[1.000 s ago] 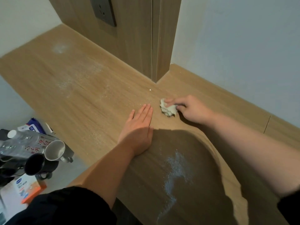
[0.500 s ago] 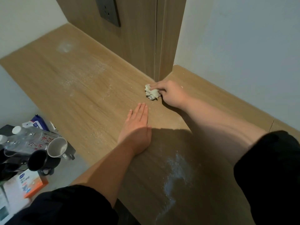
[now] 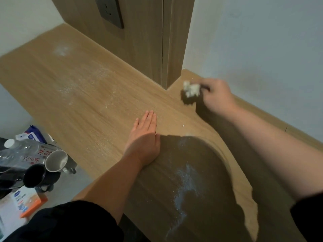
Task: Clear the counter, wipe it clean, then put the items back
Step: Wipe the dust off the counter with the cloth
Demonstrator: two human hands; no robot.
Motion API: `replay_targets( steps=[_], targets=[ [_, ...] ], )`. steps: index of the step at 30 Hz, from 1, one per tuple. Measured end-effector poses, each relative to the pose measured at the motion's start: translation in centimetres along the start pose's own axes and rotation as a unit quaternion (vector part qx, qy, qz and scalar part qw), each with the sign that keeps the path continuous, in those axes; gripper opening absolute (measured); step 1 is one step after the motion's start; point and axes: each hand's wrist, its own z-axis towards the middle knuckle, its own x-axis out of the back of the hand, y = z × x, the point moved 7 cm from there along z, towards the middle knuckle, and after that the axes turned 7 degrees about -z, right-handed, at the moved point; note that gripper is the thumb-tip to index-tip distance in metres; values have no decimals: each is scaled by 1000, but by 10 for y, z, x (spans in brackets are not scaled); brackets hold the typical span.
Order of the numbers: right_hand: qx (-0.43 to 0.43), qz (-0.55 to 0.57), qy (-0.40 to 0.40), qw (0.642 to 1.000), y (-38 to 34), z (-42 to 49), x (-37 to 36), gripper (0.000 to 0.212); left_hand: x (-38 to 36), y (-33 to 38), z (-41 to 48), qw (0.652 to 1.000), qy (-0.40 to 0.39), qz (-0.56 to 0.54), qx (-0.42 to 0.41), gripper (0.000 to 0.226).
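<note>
Wooden desk [image 3: 78, 105] fills most of the view, white wall behind. Black sleeves sit at the bottom left and far right edges. Streak of white powder [image 3: 182, 187] runs along the near part of the desk, inside the person's shadow, between the two forearms. Low at left, off the desk and below its level, is a heap of things: orange-and-white box [image 3: 28, 200], black mug [image 3: 35, 175] on its side, grey mug [image 3: 56, 160] on its side just beside it, clear water bottle [image 3: 22, 153] lying flat with a white cap, blue-and-white wipes pack [image 3: 32, 133] behind. Can't tell what they rest on.

Left hand [image 3: 145, 137] lies palm down on the desk mid-frame, fingers [image 3: 150, 117] straight and together, holding nothing. Tiny white crumb [image 3: 183, 125] sits on the desk to its right, apart from it.

Farther right is the right hand [image 3: 218, 96], motion-blurred, fingers curled, pinching a crumpled white wad of tissue [image 3: 191, 89] at the fingertips. Wad sticks out left of the hand, near the panel's corner. Its dark shadow falls on the desk just below it, so it looks slightly off the surface, but contact can't be told for sure. Left hand and wad are well apart.

Beyond: wood panel [image 3: 148, 41] standing at the back of the desk, dark outlet plate [image 3: 110, 12] on it. Thin powder smears [image 3: 90, 79] mark the desk left of the panel, with a round pale patch [image 3: 63, 49] near the far left corner.
</note>
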Motion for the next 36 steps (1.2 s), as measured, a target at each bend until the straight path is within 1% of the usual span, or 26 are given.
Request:
replay_targets(
  steps=[1, 2, 3, 5, 6, 8, 10, 14, 18, 20, 22, 23, 24, 25, 26, 27, 28, 29, 31, 33, 36],
  targets=[
    [-10, -16, 46, 999, 5, 22, 6, 37, 0, 0, 0, 1000, 1, 0, 1, 60],
    [-16, -32, 62, 997, 11, 42, 4, 38, 0, 0, 0, 1000, 2, 1, 0, 60],
    [-20, -48, 50, 997, 15, 58, -4, 39, 0, 0, 1, 1000, 3, 3, -1, 60],
    [-15, -73, -9, 997, 24, 75, -31, 41, 0, 0, 0, 1000, 6, 1, -2, 60],
    [-7, -77, -27, 997, 27, 77, -42, 42, 0, 0, 0, 1000, 9, -1, -2, 59],
    [-4, -56, -26, 998, 30, 70, -52, 42, 0, -1, 1, 1000, 13, -3, -4, 59],
    [15, -39, -37, 998, 24, 51, -57, 41, 0, -1, 1, 1000, 16, 3, -6, 60],
    [120, -21, -109, 986, -4, -25, -68, 38, 0, 0, 0, 1000, 12, 22, -4, 61],
    [173, -5, -162, 971, -19, -104, -65, 42, -1, 1, 2, 999, -2, 33, 0, 65],
    [175, -11, -194, 965, -24, -128, -66, 44, -1, 1, 3, 999, -5, 40, 1, 66],
    [143, -1, -225, 964, -24, -129, -64, 43, 0, 1, 2, 999, -3, 41, 4, 65],
    [107, 18, -221, 969, -20, -118, -58, 40, 1, 1, 2, 999, -1, 40, 5, 64],
    [64, 40, -189, 979, -12, -100, -47, 36, 1, 1, 2, 999, 0, 41, 6, 64],
    [26, 48, -131, 990, 2, -77, -34, 33, 0, 2, 1, 999, 0, 44, 7, 63],
    [-1, 38, -70, 997, 19, -54, -20, 29, 0, 2, 1, 999, 1, 47, 7, 63],
    [-23, 21, -26, 999, 36, -35, -10, 27, -1, 1, 2, 999, 2, 50, 7, 63],
    [-39, -5, -13, 999, 51, -23, -6, 28, -1, 1, 2, 999, 4, 51, 7, 64],
    [-43, -30, -21, 998, 60, -20, -10, 32, 0, 1, 1, 999, 7, 49, 5, 64],
    [-19, -55, -33, 998, 63, -30, -26, 40, 0, 0, 0, 999, 9, 48, 1, 63],
    [0, -44, -23, 999, 48, -54, -39, 41, 0, 0, 1, 999, 12, 50, -3, 62],
    [40, -50, -60, 996, 15, -102, -59, 43, 0, 1, 0, 999, 18, 45, -6, 62]
  ],
)
